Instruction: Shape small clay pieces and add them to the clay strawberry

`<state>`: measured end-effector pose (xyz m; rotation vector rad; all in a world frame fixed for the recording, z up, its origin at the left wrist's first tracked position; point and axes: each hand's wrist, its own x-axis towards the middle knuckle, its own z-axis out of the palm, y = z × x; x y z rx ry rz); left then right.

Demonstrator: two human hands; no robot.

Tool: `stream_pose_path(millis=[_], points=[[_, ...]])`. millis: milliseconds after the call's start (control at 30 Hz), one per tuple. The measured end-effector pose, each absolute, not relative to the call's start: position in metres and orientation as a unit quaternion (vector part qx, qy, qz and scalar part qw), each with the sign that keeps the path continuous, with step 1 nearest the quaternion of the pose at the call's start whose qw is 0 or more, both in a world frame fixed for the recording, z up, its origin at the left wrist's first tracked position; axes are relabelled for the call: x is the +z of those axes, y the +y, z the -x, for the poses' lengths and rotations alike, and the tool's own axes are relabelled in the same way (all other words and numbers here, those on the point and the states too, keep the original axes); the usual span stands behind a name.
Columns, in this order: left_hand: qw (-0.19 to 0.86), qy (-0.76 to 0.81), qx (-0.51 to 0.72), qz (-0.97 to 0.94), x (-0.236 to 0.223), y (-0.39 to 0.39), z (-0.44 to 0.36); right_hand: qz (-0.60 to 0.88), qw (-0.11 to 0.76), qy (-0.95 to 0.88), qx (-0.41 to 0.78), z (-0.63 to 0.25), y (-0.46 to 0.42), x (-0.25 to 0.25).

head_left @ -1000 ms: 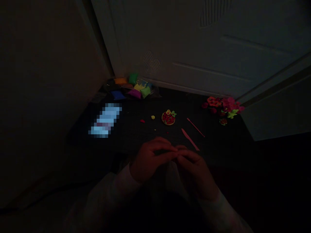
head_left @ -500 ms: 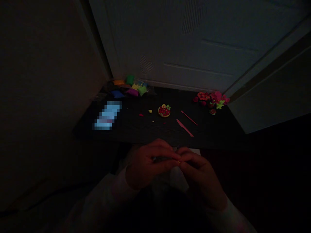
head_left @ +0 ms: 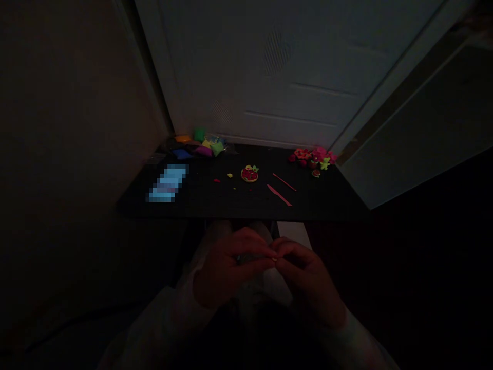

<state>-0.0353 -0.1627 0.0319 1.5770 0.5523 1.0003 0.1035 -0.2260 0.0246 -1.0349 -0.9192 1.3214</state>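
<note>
In dim light, my left hand (head_left: 231, 262) and my right hand (head_left: 304, 275) meet above my lap, just in front of the table edge. Thumbs and fingertips of both are closed on a small piece of pale yellowish modelling clay (head_left: 274, 259), mostly hidden by the fingers. Beyond them on the dark table (head_left: 185, 208) lies a round clay pizza-like piece (head_left: 249, 175), red with a yellow rim and flower shapes at its top. Left of it are a yellow clay lump (head_left: 230, 176) and a red clay lump (head_left: 216, 180). Tiny crumbs lie nearby.
A pink plastic knife (head_left: 279, 195) and a thin pink stick tool (head_left: 285, 182) lie on the right. Colourful clay packets (head_left: 203, 150) sit at the back left, behind a blurred bright phone (head_left: 168, 183). Pink and red clay flowers (head_left: 319, 154) stand back right. A white door (head_left: 231, 61) rises behind.
The view has tilted and shifted, so the table now appears farther from my hands. My hands stay together, and the pale bit between the fingertips has come into sight.
</note>
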Motion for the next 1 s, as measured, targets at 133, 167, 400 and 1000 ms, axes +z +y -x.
stream_pose_path(millis=[133, 167, 400, 1000], points=[[0.572, 0.229, 0.416, -0.669, 0.032, -0.164, 0.034, 0.440, 0.579, -0.404, 0.554, -0.104, -0.229, 0.026], [0.575, 0.228, 0.414, -0.668, 0.032, -0.163, 0.034, 0.439, 0.579, -0.404, 0.555, -0.104, -0.230, 0.027], [0.656, 0.240, 0.403, -0.591, 0.033, -0.161, 0.034, 0.461, 0.577, -0.410, 0.535, -0.105, -0.228, 0.029], [0.707, 0.333, 0.389, -0.488, 0.015, -0.160, 0.020, 0.539, 0.517, -0.645, 0.163, -0.108, -0.218, 0.020]])
